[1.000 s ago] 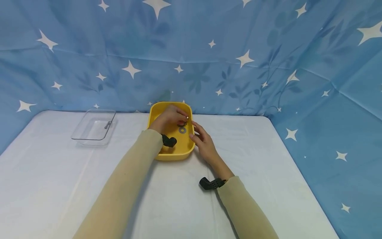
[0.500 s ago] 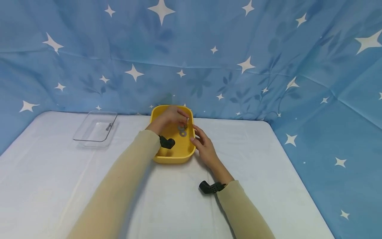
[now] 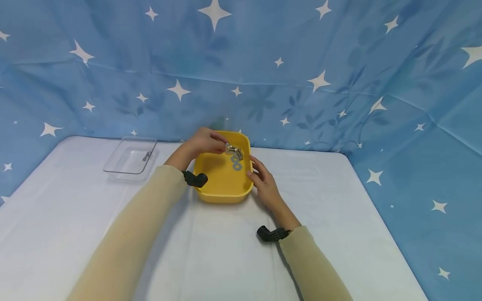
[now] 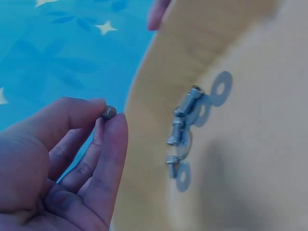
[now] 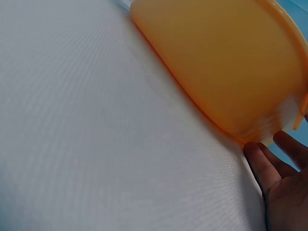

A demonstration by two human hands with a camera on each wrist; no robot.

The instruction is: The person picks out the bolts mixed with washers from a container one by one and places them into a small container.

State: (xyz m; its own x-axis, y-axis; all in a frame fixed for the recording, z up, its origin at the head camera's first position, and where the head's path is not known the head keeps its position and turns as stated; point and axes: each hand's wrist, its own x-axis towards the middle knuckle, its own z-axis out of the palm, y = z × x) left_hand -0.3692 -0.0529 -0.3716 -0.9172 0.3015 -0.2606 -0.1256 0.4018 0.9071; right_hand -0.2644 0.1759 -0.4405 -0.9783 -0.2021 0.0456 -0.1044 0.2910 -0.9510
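Note:
In the head view my left hand (image 3: 206,141) is raised over the left rim of a yellow plastic bin (image 3: 222,180). Its thumb and index finger pinch a small metal bolt (image 4: 109,112), whose threaded end shows in the left wrist view while the rest is hidden by the fingers. Several bolts (image 4: 176,130) lie in the bin against its right wall, with flat washers (image 4: 221,89) among them. At the bin's right side is my right hand (image 3: 268,189), its fairly straight fingers (image 5: 262,166) touching the outer wall near the rim.
A clear plastic tray (image 3: 129,172) stands to the left on the white-covered table (image 3: 226,246), with a bolt (image 3: 147,156) inside. A blue star-patterned curtain (image 3: 241,62) rises right behind the bin and along the right side.
My left hand has risen from the bin's right corner and moved left with the bolt, uncovering the bolts and washers. The right hand stays at the bin; the head view has shifted slightly.

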